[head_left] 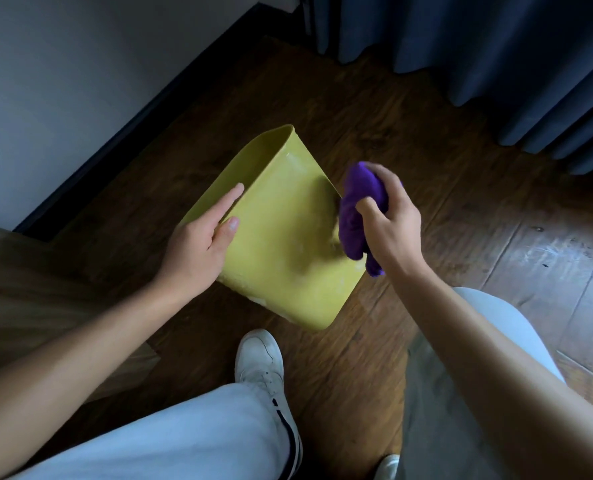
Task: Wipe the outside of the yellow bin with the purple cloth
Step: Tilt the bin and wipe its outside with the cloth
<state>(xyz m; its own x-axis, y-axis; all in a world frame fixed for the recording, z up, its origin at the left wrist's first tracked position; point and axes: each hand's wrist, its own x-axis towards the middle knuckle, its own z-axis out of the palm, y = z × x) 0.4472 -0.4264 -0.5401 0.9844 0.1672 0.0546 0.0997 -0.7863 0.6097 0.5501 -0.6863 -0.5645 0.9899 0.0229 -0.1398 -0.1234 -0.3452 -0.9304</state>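
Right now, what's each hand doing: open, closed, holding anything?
Left hand: open, fingers flat on the yellow bin, steadying it.
Right hand: closed around the purple cloth, at the bin's right edge.

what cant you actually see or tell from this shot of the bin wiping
Head view, the only one:
- Inside of the yellow bin: its opening faces away from the camera.
- Bin's underside: hidden by the bin itself.
- Bin's right edge: covered by the purple cloth bunched in the right hand.
- Left hand palm: pressed on the bin, so hidden.
- White patches on the bin: glare or residue, unclear.
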